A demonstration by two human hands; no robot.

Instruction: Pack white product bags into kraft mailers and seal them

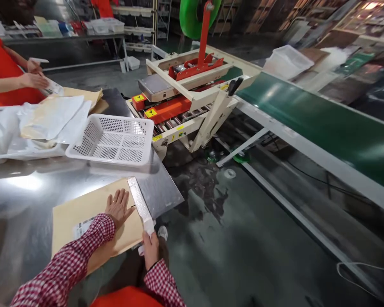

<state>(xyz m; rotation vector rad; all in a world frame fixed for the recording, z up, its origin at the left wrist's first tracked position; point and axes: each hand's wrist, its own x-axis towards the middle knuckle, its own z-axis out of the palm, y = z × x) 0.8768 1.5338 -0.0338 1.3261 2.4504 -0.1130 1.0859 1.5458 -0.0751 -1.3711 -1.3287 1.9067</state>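
Head view: a tan envelope [94, 204] lies at the near edge of the table [166, 192], the left hand [117, 209] spread flat upon it, the right hand [151, 249] pinching the near end of its pale strip [140, 202]. The envelope looks light and bendy, likely to crease; a side edge should give the surest hold.

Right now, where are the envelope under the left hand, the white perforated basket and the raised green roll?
Envelope [91, 204]: head view, on its bare tan paper.
White perforated basket [115, 141]: head view, on its floor.
Raised green roll [188, 22]: head view, left side of its ring.
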